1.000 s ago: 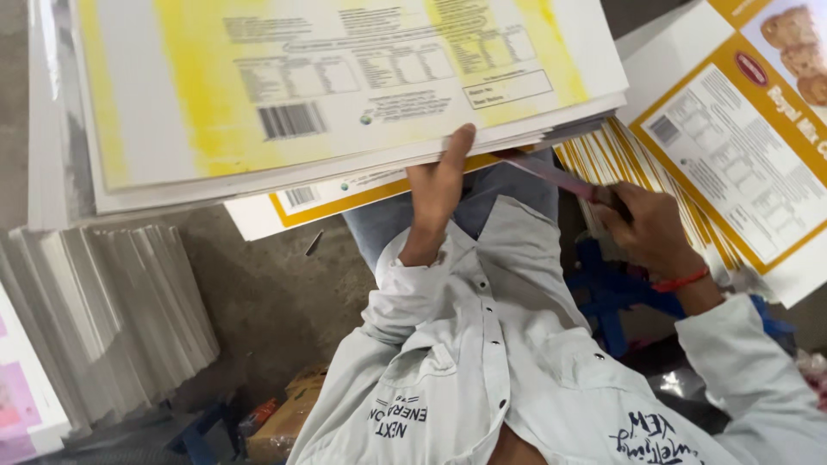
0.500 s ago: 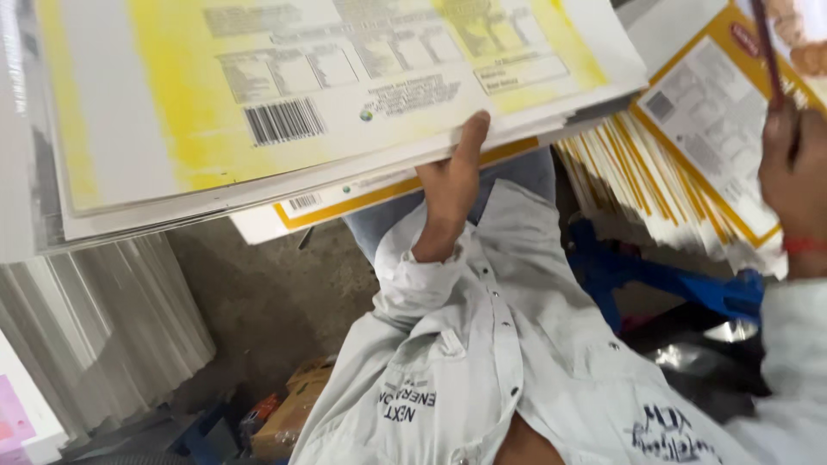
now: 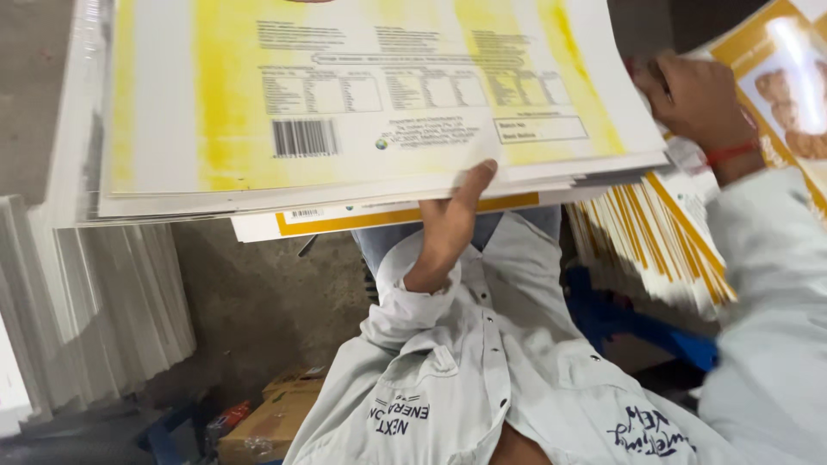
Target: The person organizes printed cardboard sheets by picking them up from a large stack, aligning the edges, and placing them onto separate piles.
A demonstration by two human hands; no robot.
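A thick stack of large printed sheets (image 3: pixel 345 103), white with yellow bands, a barcode and small tables, fills the top of the head view. My left hand (image 3: pixel 450 226) holds its near edge from below, thumb pressed up against the sheets. My right hand (image 3: pixel 693 96), with a red thread at the wrist, is at the stack's right corner, fingers curled on the edge. I am wearing a light grey shirt (image 3: pixel 482 379) with dark lettering.
Orange-bordered sheets with a biscuit picture (image 3: pixel 775 77) lie at the top right over a fanned pile of similar sheets (image 3: pixel 663 250). Tall white sheet stacks (image 3: pixel 95 301) stand at the left. A blue frame (image 3: pixel 633 327) and a cardboard box (image 3: pixel 267 422) sit low on the grey floor (image 3: pixel 258 293).
My right hand rose from beside my left hand, holding a thin pinkish strip, to the stack's right corner. The stack now sits closer and larger in view. My left hand kept its hold.
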